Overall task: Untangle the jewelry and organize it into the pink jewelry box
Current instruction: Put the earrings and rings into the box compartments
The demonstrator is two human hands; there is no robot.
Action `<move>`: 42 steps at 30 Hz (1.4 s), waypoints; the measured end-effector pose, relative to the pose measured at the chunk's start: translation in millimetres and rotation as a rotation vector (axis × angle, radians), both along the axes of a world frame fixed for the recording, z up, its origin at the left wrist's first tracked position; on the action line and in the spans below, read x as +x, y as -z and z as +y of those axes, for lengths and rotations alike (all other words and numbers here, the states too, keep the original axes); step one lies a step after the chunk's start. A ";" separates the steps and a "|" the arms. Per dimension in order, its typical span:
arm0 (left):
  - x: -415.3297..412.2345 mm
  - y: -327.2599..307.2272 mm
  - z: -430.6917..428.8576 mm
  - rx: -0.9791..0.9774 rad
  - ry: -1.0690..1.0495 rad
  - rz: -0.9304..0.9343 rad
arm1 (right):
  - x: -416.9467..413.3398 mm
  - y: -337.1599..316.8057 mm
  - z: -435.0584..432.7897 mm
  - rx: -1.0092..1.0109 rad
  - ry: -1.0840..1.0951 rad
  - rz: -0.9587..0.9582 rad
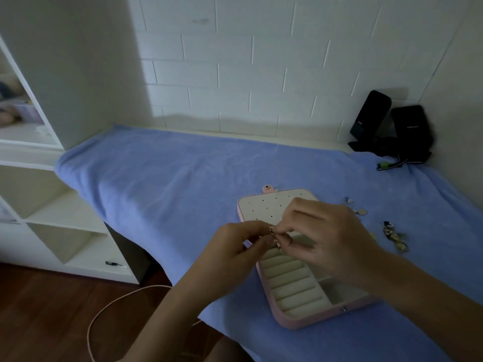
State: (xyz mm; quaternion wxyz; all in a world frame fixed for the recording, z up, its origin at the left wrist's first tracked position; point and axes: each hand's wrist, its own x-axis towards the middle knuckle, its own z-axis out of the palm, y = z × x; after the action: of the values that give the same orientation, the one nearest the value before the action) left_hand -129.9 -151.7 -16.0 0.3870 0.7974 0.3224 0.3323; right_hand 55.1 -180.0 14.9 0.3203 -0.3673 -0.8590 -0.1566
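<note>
The pink jewelry box [300,323] lies open on the blue cloth, its cream lid panel dotted with earring holes and its base showing ring rolls and a side compartment. Above the box's hinge, my left hand [235,250] and my right hand [324,239] meet fingertip to fingertip. Both pinch a small gold-coloured piece of jewelry [271,230]; its exact kind is too small to tell. A tangled cluster of jewelry [394,236] lies on the cloth to the right of the box. A few smaller loose pieces [355,207] sit farther back, partly hidden behind my right hand.
The blue cloth [162,178] covers a table set against a white tiled wall. Black gear [392,129] stands in the back right corner. White shelving [60,231] is at the left, and a pale cable [109,307] trails over the wooden floor.
</note>
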 end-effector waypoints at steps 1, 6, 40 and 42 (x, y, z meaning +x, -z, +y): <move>-1.0 2.8 1.4 0.032 -0.071 0.024 | 2.6 4.2 0.8 -0.019 0.010 -0.007; -6.0 17.0 7.2 0.168 -0.250 0.109 | 8.6 17.8 4.4 -0.062 0.036 -0.103; 2.5 35.9 -13.0 0.290 -0.267 0.110 | 78.0 -1.6 25.9 -0.520 0.310 0.361; 4.2 35.3 -15.4 0.291 -0.272 0.117 | 94.3 4.1 30.3 -0.520 0.368 0.405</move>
State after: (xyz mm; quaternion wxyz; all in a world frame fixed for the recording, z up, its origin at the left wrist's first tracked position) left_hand -125.7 -167.1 -51.3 0.1999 0.8120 0.3977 0.3775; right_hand 149.3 -149.7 10.8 0.3463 -0.6081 -0.7090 0.0874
